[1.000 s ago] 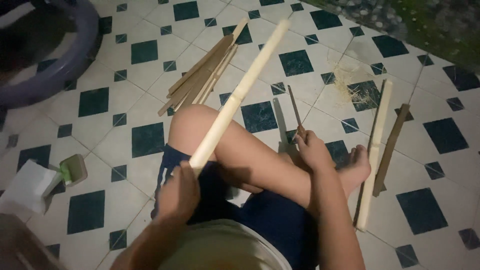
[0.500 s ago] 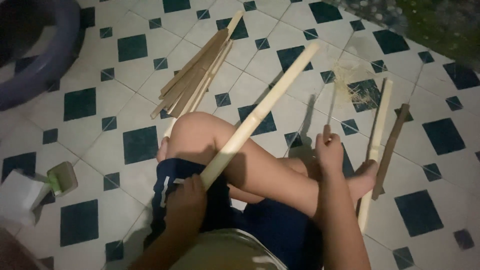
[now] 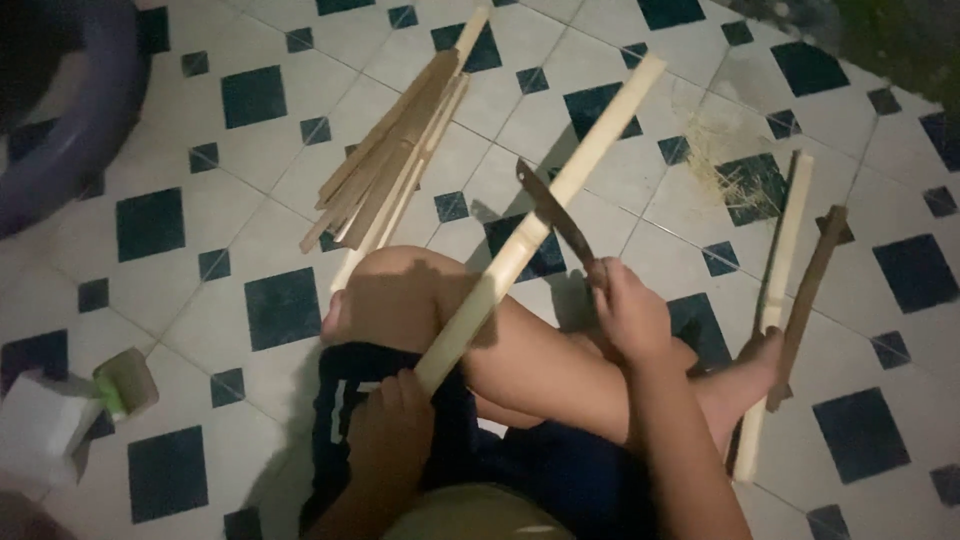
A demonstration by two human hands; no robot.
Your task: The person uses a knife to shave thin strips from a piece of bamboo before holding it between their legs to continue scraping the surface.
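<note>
Nearest, the left hand is closed around the lower end of a long pale bamboo pole that slants up over the bent knee; it looks stiff, light and smooth, best gripped low as here. The right hand is closed on a dark knife, blade laid against the pole. Beyond, a pile of bamboo strips and two slats crowd the tiled floor, leaving room mostly to the left.

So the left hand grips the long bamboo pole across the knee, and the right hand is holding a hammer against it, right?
Not quite. The head view shows the right hand holding a knife, not a hammer, its blade against the bamboo pole. The left hand does grip the pole's near end, across the knee.
</note>
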